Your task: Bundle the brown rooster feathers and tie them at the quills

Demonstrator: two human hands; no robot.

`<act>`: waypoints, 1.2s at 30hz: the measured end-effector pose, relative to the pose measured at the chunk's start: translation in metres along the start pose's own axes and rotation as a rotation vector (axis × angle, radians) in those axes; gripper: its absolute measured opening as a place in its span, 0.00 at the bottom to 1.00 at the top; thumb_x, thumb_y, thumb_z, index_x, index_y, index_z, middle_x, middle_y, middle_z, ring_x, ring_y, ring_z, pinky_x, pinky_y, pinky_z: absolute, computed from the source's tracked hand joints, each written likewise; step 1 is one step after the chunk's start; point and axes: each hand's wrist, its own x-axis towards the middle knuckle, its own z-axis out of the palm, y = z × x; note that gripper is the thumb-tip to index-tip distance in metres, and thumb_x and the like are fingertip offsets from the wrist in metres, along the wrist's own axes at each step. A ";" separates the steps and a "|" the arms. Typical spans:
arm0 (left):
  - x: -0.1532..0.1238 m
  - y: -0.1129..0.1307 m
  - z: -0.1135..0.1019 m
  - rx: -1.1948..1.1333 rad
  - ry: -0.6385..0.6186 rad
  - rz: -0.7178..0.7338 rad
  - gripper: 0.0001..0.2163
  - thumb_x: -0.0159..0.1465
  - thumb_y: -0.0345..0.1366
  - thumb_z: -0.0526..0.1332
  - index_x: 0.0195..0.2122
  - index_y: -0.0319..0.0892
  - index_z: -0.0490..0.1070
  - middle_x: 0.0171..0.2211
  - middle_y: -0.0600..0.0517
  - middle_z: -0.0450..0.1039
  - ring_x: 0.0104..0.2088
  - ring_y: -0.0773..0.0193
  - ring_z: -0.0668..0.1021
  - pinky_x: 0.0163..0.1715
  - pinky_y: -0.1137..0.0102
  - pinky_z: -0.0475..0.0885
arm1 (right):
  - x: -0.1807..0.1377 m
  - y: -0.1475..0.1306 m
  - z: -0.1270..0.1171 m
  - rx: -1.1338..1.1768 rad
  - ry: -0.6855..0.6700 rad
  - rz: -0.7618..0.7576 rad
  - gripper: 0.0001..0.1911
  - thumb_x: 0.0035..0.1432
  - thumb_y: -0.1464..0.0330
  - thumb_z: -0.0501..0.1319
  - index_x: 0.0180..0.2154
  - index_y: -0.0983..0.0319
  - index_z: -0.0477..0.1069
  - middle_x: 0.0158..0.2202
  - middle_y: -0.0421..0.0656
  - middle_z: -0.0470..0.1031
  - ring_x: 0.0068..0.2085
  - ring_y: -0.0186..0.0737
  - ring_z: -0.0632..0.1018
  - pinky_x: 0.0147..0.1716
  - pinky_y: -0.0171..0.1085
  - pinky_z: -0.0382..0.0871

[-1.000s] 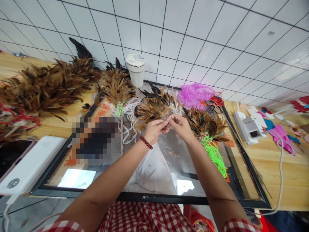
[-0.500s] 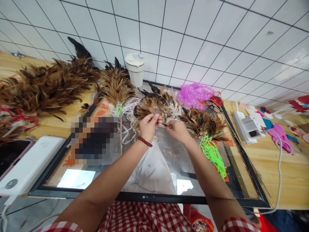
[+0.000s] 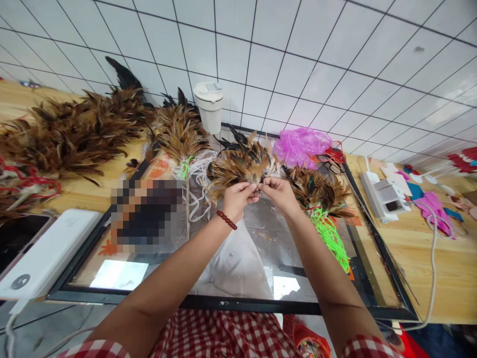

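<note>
My left hand (image 3: 240, 197), with a dark red bead bracelet (image 3: 226, 220) on its wrist, is closed in a pinch. Its fingertips meet those of my right hand (image 3: 278, 195), which is pinched too. Between them is a small brown feather (image 3: 257, 175) with greyish fluff at its base; the fingers partly cover it. Right behind the hands lies a heap of brown and black feathers (image 3: 229, 171). To the right, a feather bundle (image 3: 316, 186) has bright green cords (image 3: 331, 238) beside it.
A black-framed glass panel (image 3: 253, 304) covers the wooden table. A white lidded cup (image 3: 209, 112) stands by the tiled wall, near a pink plastic bag (image 3: 300, 146). More feather bundles (image 3: 67, 129) lie left, above a white power bank (image 3: 55, 251). A white power strip (image 3: 383, 196) sits right.
My hands have come together, the right one moving slightly up and the left one slightly right. A gap between the fingertips has closed, and brown feather now shows above them.
</note>
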 end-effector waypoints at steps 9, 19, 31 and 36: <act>0.000 0.003 -0.001 0.009 0.034 -0.015 0.10 0.51 0.36 0.70 0.25 0.35 0.71 0.22 0.50 0.75 0.22 0.68 0.77 0.25 0.73 0.73 | 0.000 -0.005 -0.006 -0.143 0.072 -0.089 0.13 0.50 0.60 0.63 0.23 0.62 0.68 0.19 0.35 0.64 0.22 0.29 0.62 0.24 0.32 0.54; 0.000 0.002 -0.001 0.022 -0.062 -0.095 0.08 0.52 0.32 0.70 0.27 0.34 0.73 0.22 0.49 0.76 0.21 0.70 0.77 0.22 0.76 0.72 | 0.002 0.006 0.003 0.032 0.050 -0.069 0.16 0.45 0.57 0.67 0.24 0.62 0.68 0.22 0.36 0.68 0.26 0.32 0.68 0.28 0.33 0.62; 0.007 0.008 -0.009 -0.092 -0.114 -0.032 0.09 0.53 0.35 0.69 0.30 0.36 0.72 0.24 0.51 0.76 0.21 0.71 0.77 0.20 0.78 0.70 | 0.007 0.025 -0.011 -0.908 0.024 -0.165 0.17 0.57 0.66 0.57 0.48 0.57 0.73 0.40 0.46 0.73 0.40 0.42 0.74 0.40 0.38 0.66; 0.011 0.013 -0.008 -0.157 -0.018 0.055 0.08 0.52 0.32 0.69 0.28 0.35 0.72 0.20 0.54 0.73 0.19 0.75 0.74 0.19 0.81 0.68 | 0.006 0.017 -0.019 -1.082 0.066 -0.072 0.10 0.57 0.69 0.55 0.35 0.58 0.76 0.37 0.45 0.74 0.40 0.42 0.74 0.38 0.37 0.64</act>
